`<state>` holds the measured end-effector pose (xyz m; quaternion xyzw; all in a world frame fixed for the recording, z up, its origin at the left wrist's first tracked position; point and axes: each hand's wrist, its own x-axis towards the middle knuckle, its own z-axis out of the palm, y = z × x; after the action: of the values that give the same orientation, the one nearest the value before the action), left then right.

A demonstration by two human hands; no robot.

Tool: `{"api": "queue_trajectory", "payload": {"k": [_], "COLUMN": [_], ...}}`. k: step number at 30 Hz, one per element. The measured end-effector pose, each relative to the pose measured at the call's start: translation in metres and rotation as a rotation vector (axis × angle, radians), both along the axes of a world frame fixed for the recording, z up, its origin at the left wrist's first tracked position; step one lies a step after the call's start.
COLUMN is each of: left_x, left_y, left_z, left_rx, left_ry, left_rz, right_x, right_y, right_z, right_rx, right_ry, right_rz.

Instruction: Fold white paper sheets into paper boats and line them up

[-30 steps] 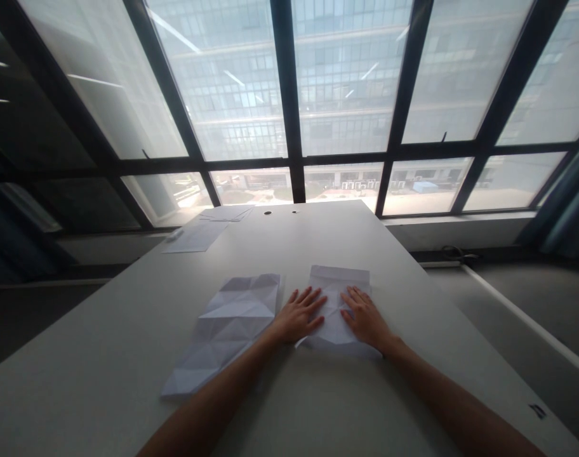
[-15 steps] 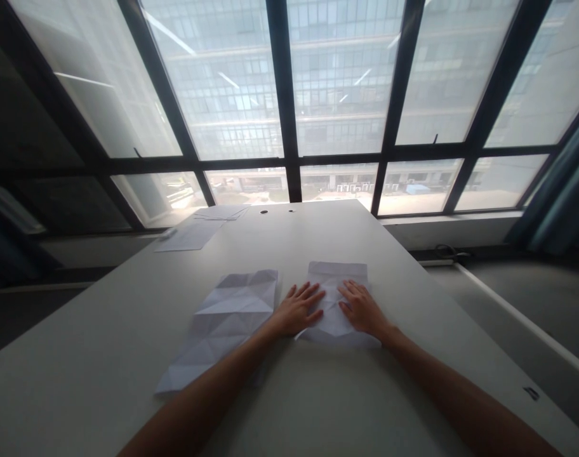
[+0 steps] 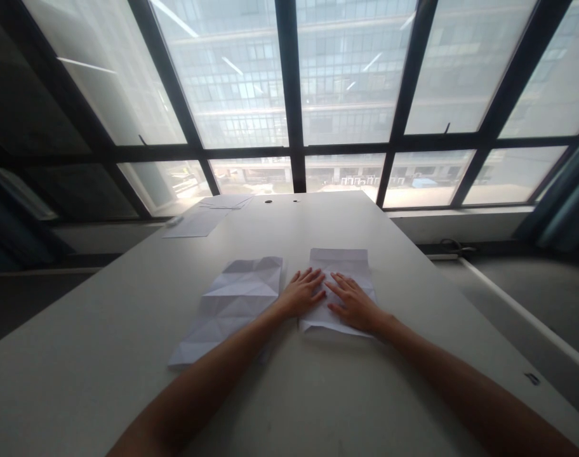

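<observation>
Both my hands lie on a creased white sheet of paper (image 3: 339,257) on the table. My left hand (image 3: 303,293) rests flat over its left edge, fingers spread and pointing away from me. Across the middle of the sheet lies my right hand (image 3: 352,301), also flat with its fingers apart, tips close to those of my left hand. The near edge of the sheet curls up slightly. Left of it, a larger creased paper (image 3: 237,298) with a grid of fold lines lies beside and partly behind my left forearm.
The white table (image 3: 289,222) stretches toward tall windows. More white papers (image 3: 194,223) lie at its far left edge. Two small holes (image 3: 268,202) sit near the far end. A small dark object (image 3: 532,378) lies near the right edge.
My right hand has slid left across the sheet, closer to my left hand. The sheet's near edge lies flatter. The view has tilted slightly downward.
</observation>
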<state>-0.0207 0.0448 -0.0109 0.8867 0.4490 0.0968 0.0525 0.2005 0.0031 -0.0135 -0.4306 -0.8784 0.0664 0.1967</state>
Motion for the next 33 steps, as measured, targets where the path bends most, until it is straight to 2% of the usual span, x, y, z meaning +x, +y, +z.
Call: {"api": "queue_trajectory", "payload": {"k": [5, 10, 13, 16, 18, 23, 26, 29, 33], "left_x": [-0.001, -0.004, -0.003, 0.003, 0.009, 0.020, 0.020, 0.020, 0.019], "left_y": [0.002, 0.002, 0.002, -0.001, -0.006, -0.021, -0.024, -0.022, -0.020], "left_z": [-0.001, -0.001, 0.003, 0.010, 0.013, 0.010, 0.007, 0.005, 0.002], "left_rx": [-0.005, -0.033, -0.026, 0.063, 0.092, 0.029, 0.040, 0.040, 0.039], "left_ry": [0.002, 0.018, 0.014, -0.018, -0.049, -0.030, 0.010, 0.007, 0.026], "left_rz": [0.016, -0.004, 0.010, 0.028, 0.001, -0.124, -0.158, -0.124, -0.120], "right_x": [0.004, -0.008, -0.013, -0.013, -0.013, -0.017, -0.017, -0.011, 0.005], "right_y": [0.000, -0.014, -0.018, -0.018, -0.017, -0.015, -0.008, 0.002, 0.015], "right_z": [0.005, 0.013, 0.012, 0.007, 0.004, 0.005, 0.006, 0.004, 0.001], "right_rx": [-0.002, -0.074, -0.118, -0.130, -0.116, 0.009, -0.017, -0.100, -0.138], "right_ry": [-0.003, -0.058, -0.077, -0.059, -0.014, 0.205, 0.189, 0.032, -0.115], "right_rz": [-0.017, 0.178, 0.146, 0.112, 0.102, 0.119, 0.061, -0.056, -0.186]}}
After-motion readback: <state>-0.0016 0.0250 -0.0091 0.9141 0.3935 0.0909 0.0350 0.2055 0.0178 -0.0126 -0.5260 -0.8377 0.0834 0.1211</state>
